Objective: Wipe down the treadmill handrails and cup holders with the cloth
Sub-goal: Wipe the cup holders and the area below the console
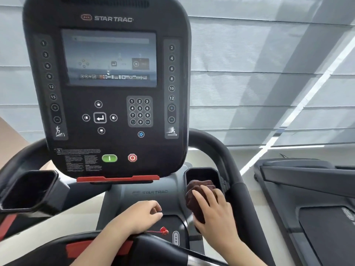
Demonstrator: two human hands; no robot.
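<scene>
The person's right hand (215, 210) presses a bunched dark maroon terry cloth (197, 196) against the near edge of the black rectangular right cup holder (203, 172), with the far part of the cloth lying down inside the holder. Its fingers (201, 196) are spread flat over the top of the cloth, and the thumb tucks under the cloth's lower end, so the cloth is held between thumb and palm. The left hand (142, 215) rests on the grey centre housing (130, 194) of the treadmill just below the console, its fingers curled loosely inward with the tips nearly meeting the thumb, holding nothing. Close to that wrist lies a red safety clip on a red cord (163, 230). The black curved right handrail (228, 166) sweeps up just beside the cloth-filled holder, on its outer side. Over on the other side, well apart from both hands, sits the black left cup holder (28, 189), tilted toward the viewer. Above it all stands the tall black control console (107, 93) with a lit screen, a green start button (109, 158) and a red stop button (132, 158).
</scene>
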